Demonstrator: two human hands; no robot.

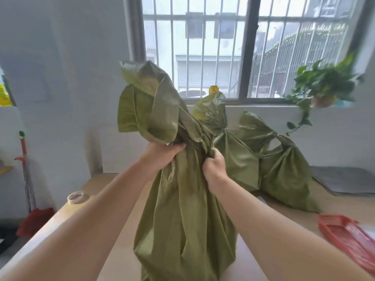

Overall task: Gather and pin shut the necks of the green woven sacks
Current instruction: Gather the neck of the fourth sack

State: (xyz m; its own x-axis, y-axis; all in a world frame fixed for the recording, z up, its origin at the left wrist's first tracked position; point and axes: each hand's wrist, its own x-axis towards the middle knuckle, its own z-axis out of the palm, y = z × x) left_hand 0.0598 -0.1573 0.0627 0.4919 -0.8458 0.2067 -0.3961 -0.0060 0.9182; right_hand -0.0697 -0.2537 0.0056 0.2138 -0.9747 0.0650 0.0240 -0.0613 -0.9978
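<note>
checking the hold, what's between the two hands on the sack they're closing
In the head view, only the bunched neck of the front sack lies between the left hand and right hand; both grip it.

Shot from a single wide-angle camera worn on the head, angled forward and slightly down over a table [113, 230]. Held close to a green sack [182, 209], with both forearms reaching in from the bottom corners. Faced toward a barred window [203, 47] and white wall beyond, straight lines bowed at the edges. No second view.
</note>
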